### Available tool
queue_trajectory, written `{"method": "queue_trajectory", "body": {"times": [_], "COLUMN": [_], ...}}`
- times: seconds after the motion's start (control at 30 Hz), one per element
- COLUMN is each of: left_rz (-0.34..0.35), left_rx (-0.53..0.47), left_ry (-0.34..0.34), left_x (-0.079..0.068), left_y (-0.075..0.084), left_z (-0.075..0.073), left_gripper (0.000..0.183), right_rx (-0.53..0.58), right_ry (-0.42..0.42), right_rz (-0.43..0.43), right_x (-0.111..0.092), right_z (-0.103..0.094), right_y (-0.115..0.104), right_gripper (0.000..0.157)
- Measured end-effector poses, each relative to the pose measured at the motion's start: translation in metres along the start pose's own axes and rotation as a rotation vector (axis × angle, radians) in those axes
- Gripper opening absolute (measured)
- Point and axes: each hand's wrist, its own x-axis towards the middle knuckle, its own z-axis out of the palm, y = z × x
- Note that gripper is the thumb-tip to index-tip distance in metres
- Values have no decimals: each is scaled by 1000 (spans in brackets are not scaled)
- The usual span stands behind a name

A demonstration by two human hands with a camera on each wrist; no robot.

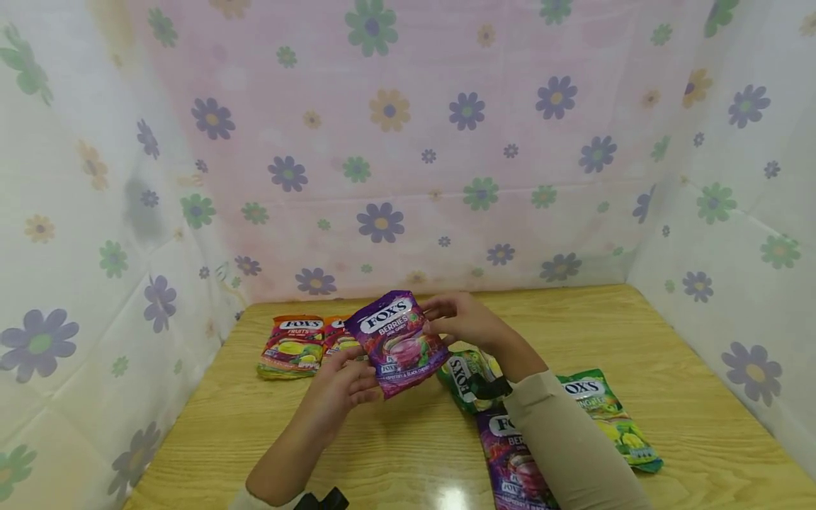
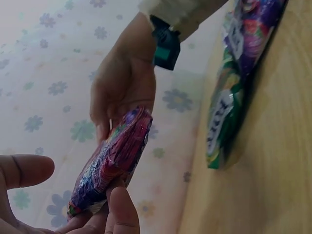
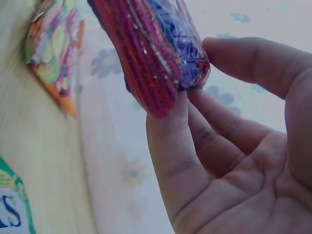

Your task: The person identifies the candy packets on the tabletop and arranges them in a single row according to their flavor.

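A purple Fox's Berries candy bag (image 1: 401, 343) is held tilted above the table, its front toward the head camera. My right hand (image 1: 474, 326) pinches its right side between thumb and fingers; the right wrist view shows the thumb (image 3: 253, 63) on one face and fingers behind the other. At the bag's lower left is my left hand (image 1: 341, 389). Its fingers (image 2: 124, 212) touch the bag from below, while the thumb (image 2: 29, 170) stands apart from it in the left wrist view.
Red Fox's Fruits bags (image 1: 293, 347) lie at the back left, another red bag (image 1: 338, 336) beside them. Right of the middle lie a green bag (image 1: 468, 379) and a purple Berries bag (image 1: 516, 460), partly under my right sleeve. Another green bag (image 1: 615, 418) lies farther right. Flowered cloth (image 1: 440, 156) surrounds the wooden table.
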Motion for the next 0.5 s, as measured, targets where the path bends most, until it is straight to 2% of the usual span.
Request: {"method": "queue_trajectory", "body": {"times": [0.27, 0.5], "left_rz": [70, 153], "left_rx": [60, 109], "left_ry": [17, 68], "left_x": [11, 23], "left_y": [17, 26], "left_z": [-3, -6], "left_gripper": [44, 44], "right_rx": [83, 103], "right_ry": [59, 124], "right_rz": [-87, -115], "right_x": [-6, -13], "right_z": [-1, 3], "right_y": [-19, -35], "right_gripper": [46, 50]}}
